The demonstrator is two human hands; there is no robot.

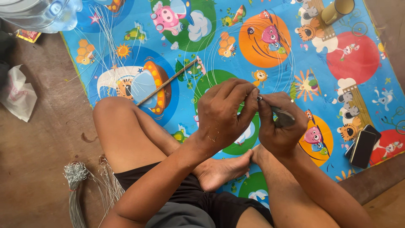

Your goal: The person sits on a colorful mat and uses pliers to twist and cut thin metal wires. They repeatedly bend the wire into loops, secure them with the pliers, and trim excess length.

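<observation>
Head view: over the middle of the patterned play mat (126,29), near its front edge, the left hand (223,112) pinches a thin wire (211,63), judged light, springy and best gripped near its end, against a dark tool (282,116) clenched in the right hand (280,126), both wrists bent inward above crossed legs.

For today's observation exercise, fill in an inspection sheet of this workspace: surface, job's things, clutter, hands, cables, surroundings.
Surface: colourful cartoon play mat on a brown floor.
Job's things: thin wires fanned over the mat; dark tool in the right hand; wire bundle by the knee.
Clutter: stick, phones, tube, plastic bottle, white bag.
Hands: left hand pinches wire at the tool tip.
Cables: nothing seen.
Surroundings: nothing seen.
</observation>
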